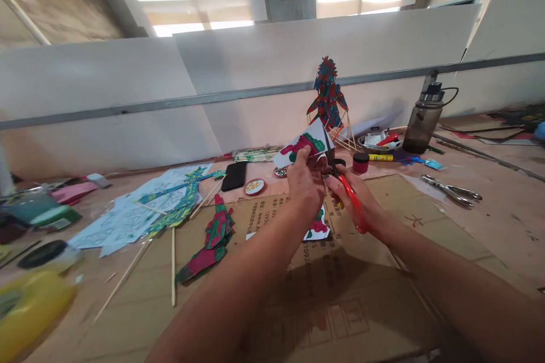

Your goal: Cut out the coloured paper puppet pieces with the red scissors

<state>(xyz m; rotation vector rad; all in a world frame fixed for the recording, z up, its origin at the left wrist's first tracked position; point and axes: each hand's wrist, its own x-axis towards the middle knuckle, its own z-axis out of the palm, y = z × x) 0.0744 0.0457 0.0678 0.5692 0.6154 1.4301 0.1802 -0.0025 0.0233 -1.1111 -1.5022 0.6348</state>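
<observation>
Gripping a printed sheet [303, 146] in the left hand [304, 181], fingers pinched shut on its lower edge, raised above the cardboard [340, 295]. Closing the right hand [357, 201] around red scissors [347, 190], blades biting into the sheet's right edge. Lying left on the cardboard: a cut red-green piece [210, 241]. Standing behind: a stick puppet [327, 93], a bottle [423, 119]; pliers [451, 190] resting right.
</observation>
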